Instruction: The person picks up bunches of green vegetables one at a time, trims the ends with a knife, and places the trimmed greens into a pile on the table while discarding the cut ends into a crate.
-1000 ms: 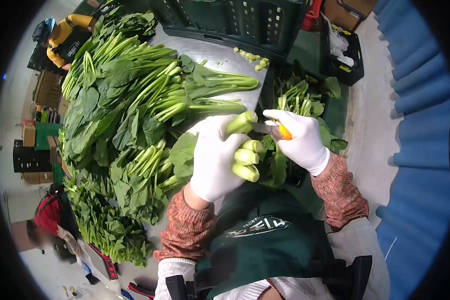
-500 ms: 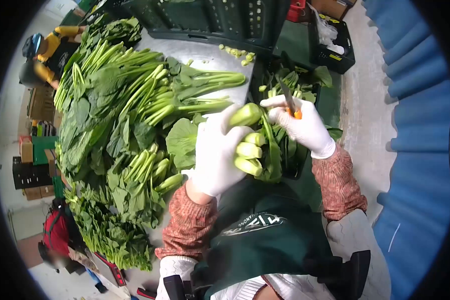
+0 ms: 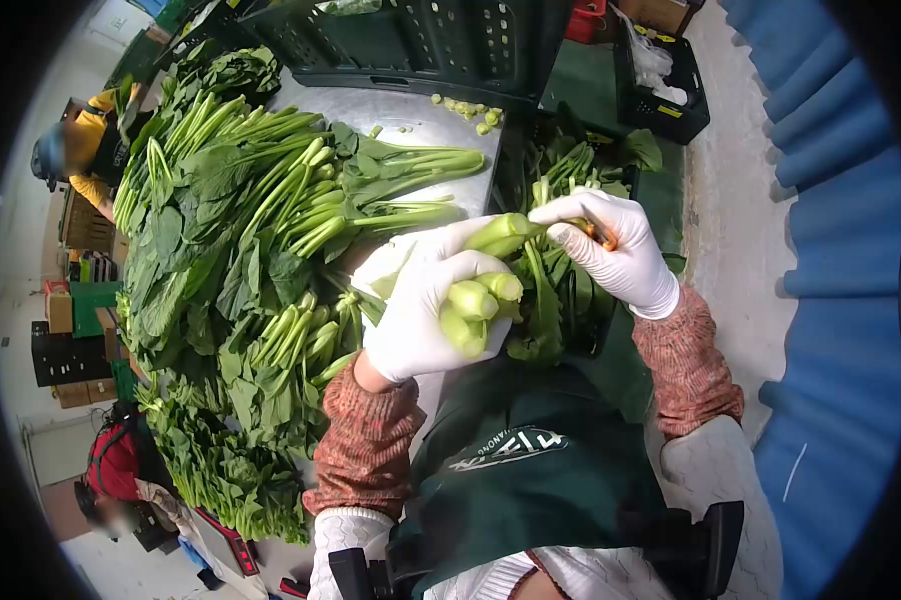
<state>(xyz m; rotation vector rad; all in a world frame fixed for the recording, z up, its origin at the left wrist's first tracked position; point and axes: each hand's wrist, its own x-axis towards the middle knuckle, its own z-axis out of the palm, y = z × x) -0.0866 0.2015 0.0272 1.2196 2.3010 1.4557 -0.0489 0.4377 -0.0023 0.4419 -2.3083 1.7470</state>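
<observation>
My left hand (image 3: 420,310), in a white glove, is wrapped round several thick pale-green stems (image 3: 470,305) with their cut ends to the right. My right hand (image 3: 610,250), also gloved, holds a small orange-handled knife (image 3: 602,236) in its curled fingers; the blade is mostly hidden. Its thumb and forefinger are at the tip of the upper stem (image 3: 502,234). Left of my hands, leafy greens (image 3: 200,200) lie heaped on the metal table (image 3: 370,105). Loose leaves (image 3: 545,310) hang below my right hand.
A dark green crate (image 3: 410,45) stands at the table's far edge, beside small cut stem pieces (image 3: 482,125). More greens (image 3: 570,165) fill a container on the right. A black crate (image 3: 670,90) and blue curtain (image 3: 820,200) are farther right. Two people (image 3: 95,150) work at left.
My left hand has shifted slightly left and down with the stems turned more towards me. My right hand has turned, so the knife blade no longer points up in plain view.
</observation>
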